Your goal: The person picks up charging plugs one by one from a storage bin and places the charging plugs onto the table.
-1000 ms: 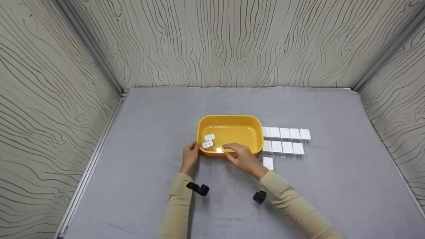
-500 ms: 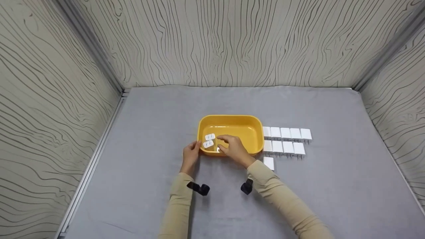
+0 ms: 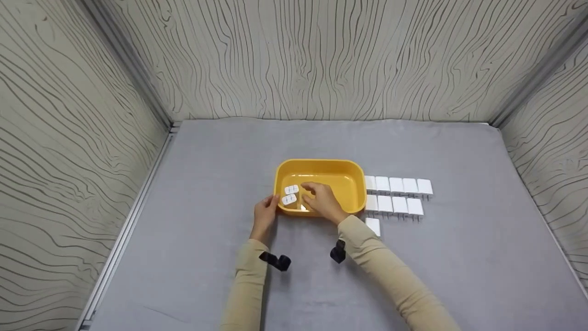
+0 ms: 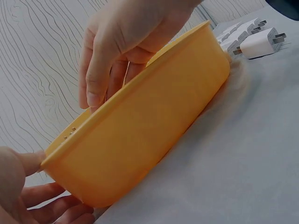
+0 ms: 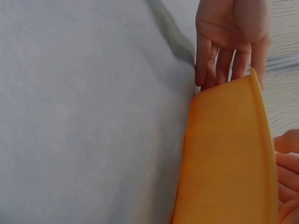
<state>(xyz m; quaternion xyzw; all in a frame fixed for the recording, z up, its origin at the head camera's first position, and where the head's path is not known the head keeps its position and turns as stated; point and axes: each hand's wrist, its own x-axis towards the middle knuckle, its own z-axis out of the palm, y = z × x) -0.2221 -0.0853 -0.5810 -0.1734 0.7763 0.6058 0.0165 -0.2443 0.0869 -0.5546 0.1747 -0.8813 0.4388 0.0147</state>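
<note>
A yellow basin [image 3: 321,162] stands on the grey cloth. My left hand [image 3: 265,215] grips its left end, with the thumb on the rim and the fingers against the outer wall in the left wrist view. My right hand [image 3: 324,202] reaches over the near rim into the basin. Its thumb and forefinger are bent and apart, with nothing visible between them. Left of them, white charger plugs, one [image 3: 291,189] behind another [image 3: 289,199], stand in the basin with their pins up. A bright white patch lies below the right thumb; whether it is a plug or glare, I cannot tell.
Right of the basin, white charger plugs lie in a back row [image 3: 396,185] and a middle row [image 3: 399,205], with a single plug [image 3: 373,226] nearer. The rows' left ends touch or nearly touch the basin. Patterned walls [image 3: 321,59] enclose the table on three sides.
My right hand has moved left and slightly away from me inside the basin, and its thumb and forefinger have spread apart. My left hand has stayed on the rim.
</note>
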